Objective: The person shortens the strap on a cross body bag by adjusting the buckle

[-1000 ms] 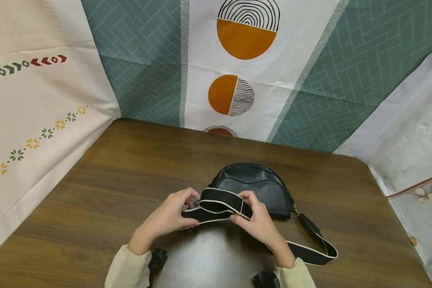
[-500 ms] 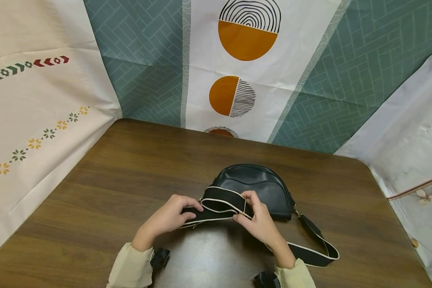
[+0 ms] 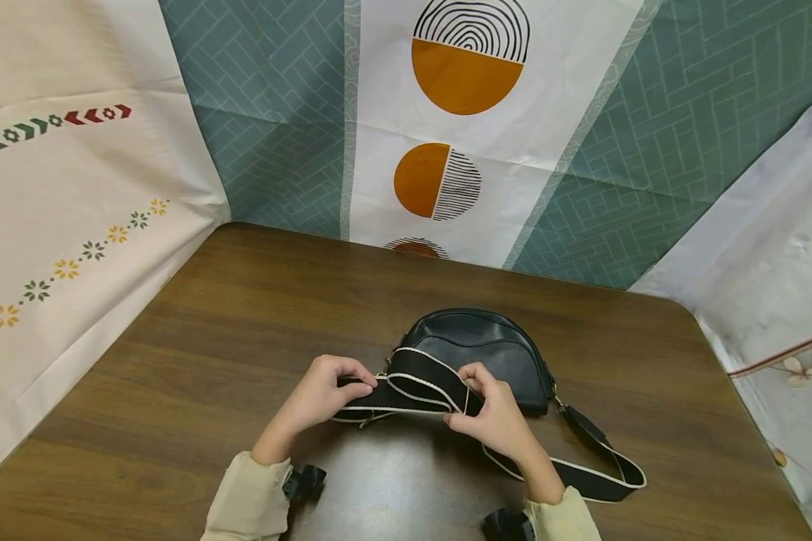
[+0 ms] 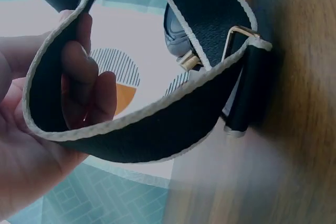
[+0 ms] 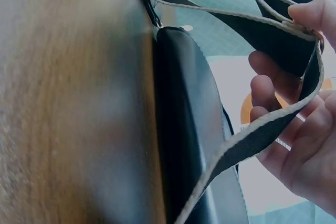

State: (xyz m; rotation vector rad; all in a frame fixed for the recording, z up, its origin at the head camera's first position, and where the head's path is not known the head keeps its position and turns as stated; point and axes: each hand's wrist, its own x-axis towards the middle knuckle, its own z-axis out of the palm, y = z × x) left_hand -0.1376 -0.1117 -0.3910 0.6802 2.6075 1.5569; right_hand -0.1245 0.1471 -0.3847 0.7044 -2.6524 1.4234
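A black half-moon handbag stands on the table with its black, cream-edged shoulder strap stretched and looped in front of it. My left hand pinches the strap left of the loop between thumb and fingers. Near a gold slider buckle, my right hand pinches the loop's other end. A gold buckle hangs on the strap beyond the left fingers in the left wrist view. In the right wrist view, the strap runs down from the right hand past the bag.
The brown wooden table extends around the bag. The strap's right part lies curved on it, clipped to the bag's side. A patterned teal and white cloth hangs behind, with pale cloths at both sides.
My left fingers have shifted their hold on the strap, from reaching behind it to pinching its upper edge. The right hand and the loop have moved slightly to the right.
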